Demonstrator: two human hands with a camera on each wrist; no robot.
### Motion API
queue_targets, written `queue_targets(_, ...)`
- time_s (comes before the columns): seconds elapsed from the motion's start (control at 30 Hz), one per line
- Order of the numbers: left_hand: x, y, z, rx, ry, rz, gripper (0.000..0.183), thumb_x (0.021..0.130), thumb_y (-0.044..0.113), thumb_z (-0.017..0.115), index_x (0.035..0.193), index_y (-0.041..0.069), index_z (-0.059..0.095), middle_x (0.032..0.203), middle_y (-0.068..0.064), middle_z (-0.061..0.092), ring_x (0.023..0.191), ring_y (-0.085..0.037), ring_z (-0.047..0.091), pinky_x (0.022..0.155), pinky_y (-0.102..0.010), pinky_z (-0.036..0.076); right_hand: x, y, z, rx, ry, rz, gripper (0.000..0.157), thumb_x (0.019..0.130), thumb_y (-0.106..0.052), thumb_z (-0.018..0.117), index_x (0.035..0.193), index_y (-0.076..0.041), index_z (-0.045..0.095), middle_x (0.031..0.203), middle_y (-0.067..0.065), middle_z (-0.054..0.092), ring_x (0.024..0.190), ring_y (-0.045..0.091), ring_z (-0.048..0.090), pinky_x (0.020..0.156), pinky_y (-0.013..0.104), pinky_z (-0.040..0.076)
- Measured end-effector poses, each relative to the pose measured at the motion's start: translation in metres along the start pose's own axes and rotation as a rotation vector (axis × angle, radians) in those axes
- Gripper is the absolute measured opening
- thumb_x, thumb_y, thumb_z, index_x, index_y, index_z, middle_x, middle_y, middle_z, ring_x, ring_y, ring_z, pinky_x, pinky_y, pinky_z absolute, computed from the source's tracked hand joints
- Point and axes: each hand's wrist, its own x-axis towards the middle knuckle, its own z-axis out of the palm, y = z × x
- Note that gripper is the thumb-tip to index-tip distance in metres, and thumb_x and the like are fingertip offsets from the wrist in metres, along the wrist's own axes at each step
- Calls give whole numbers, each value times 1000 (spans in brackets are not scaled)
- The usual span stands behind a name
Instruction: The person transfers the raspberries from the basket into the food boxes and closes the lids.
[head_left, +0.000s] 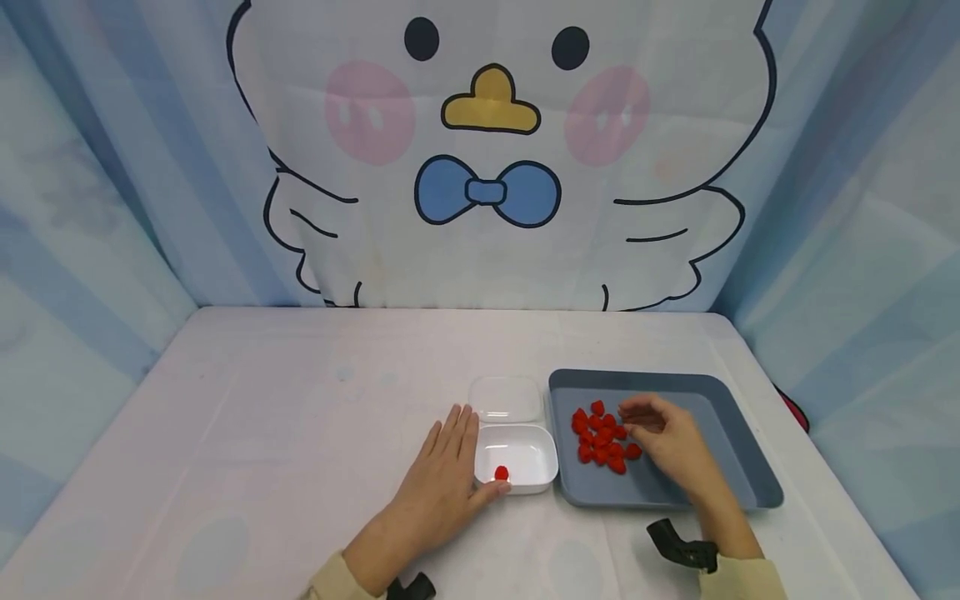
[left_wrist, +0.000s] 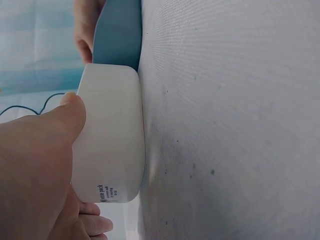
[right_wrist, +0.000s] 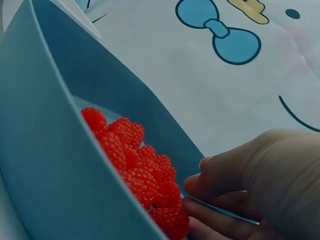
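Note:
Several red raspberries lie in a cluster in the grey-blue tray. Beside them my right hand reaches in over the tray, thumb and fingers apart at the cluster's right edge; nothing shows held between them. A small white box stands left of the tray, with one raspberry inside at its near side. My left hand rests against the box, fingers straight along its left side and thumb at the near rim. Small print marks the box's outer wall in the left wrist view.
A clear plastic lid lies just behind the white box, next to the tray's left edge. The white-covered table ends at a printed curtain at the back, with more curtain at both sides.

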Motion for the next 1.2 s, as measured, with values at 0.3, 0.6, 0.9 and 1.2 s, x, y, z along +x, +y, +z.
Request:
queue_targets(0.3, 0, 0, 0, 2, 7, 3, 94, 94, 65, 47, 153, -5, 25, 161, -21, 27, 152, -35, 21, 123, -51, 22, 1, 3, 6, -45, -2, -16, 28, 87, 8, 62, 114, 4, 65, 109, 20, 70, 97, 29, 68, 76, 14, 53)
queue_targets(0.6, 0, 0, 0, -4, 1, 0, 94, 94, 65, 48, 153, -4, 25, 161, -20, 27, 152, -35, 21, 123, -51, 22, 0, -2, 8, -54, 15, -10, 25, 85, 9, 66, 110, 5, 66, 103, 19, 72, 92, 28, 69, 73, 16, 54)
queue_targets(0.9, 1, 1, 0, 2, -8, -5, 95, 94, 67, 47, 154, -3, 24, 162, -20, 26, 153, -35, 21, 123, -51, 22, 0, -4, 7, -96, 23, 25, 21, 88, 4, 67, 108, 5, 67, 99, 17, 72, 88, 24, 68, 71, 15, 53)
queue_targets(1.2, 1, 0, 1, -2, -9, -11, 95, 93, 65, 49, 154, -4, 24, 162, -20, 26, 153, -35, 19, 124, -52, 20, 0, -5, 7, -137, 26, 43, 19, 88, 0, 67, 106, 3, 68, 98, 17, 72, 86, 23, 68, 70, 17, 53)
